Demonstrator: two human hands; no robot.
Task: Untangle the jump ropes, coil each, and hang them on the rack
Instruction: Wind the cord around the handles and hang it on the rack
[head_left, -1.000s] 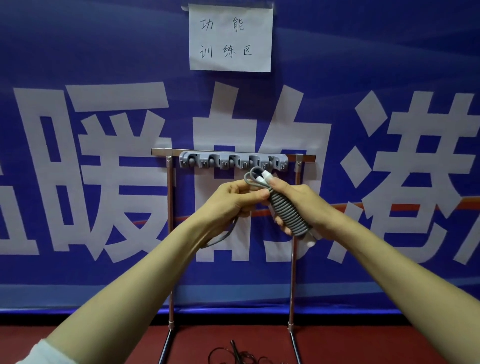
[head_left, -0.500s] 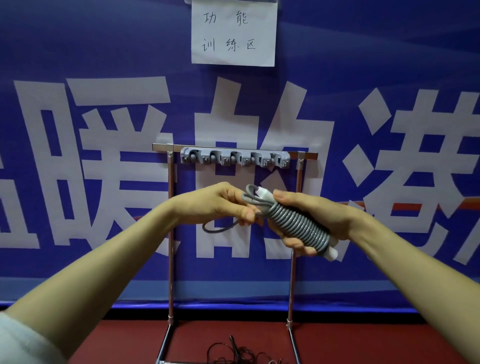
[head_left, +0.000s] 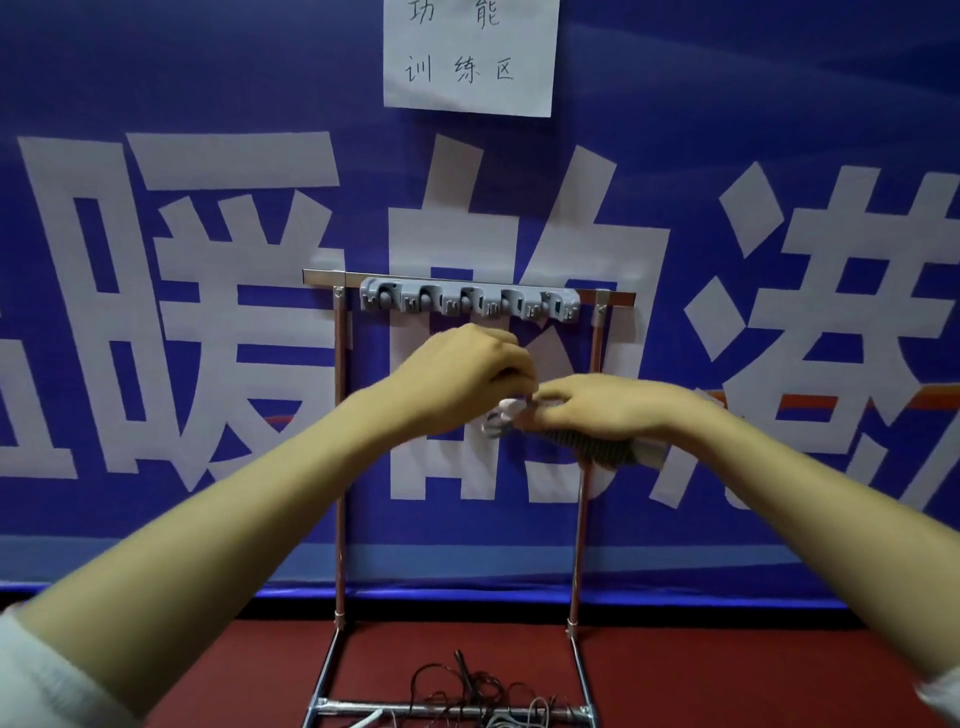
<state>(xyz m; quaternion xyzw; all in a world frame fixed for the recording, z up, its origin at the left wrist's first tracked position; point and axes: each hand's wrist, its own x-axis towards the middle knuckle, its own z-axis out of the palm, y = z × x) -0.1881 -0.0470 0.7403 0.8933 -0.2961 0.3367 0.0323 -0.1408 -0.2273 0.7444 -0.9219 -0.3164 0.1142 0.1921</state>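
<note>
- Blue banner (head_left: 727, 104) with huge white characters fills the background. A white paper sheet (head_left: 470, 52) with handwriting is stuck at the top centre.
- Red floor (head_left: 727, 675) runs along the bottom of the frame. A metal tube rack (head_left: 340, 467) stands on it against the banner, with a grey plastic clip strip (head_left: 470, 302) across its top bar.
- A tangle of thin dark cords (head_left: 467, 686) lies on the floor at lower centre, between the rack's feet.
- The grey coiled jump rope (head_left: 597, 449) is held in the air at mid-frame, just below the clip strip and roughly level. Its cord is wound in tight turns round the pale handles.
- The right hand (head_left: 608, 410) covers the bundle from above, its fingers (head_left: 550, 413) curled over the windings.
- The left hand (head_left: 467, 374) meets it at the bundle's left end. Its fingers (head_left: 519, 376) are bunched and seem to pinch the loose cord there, though motion blur hides the exact contact.
- The rope looks light, and the handles give it a stiff core. The cord is springy and probably smooth, so the turns could slip loose if the grip eases.
- Holding across the windings should keep them tight. The free loop at the left end looks like the part to hook on a clip.
</note>
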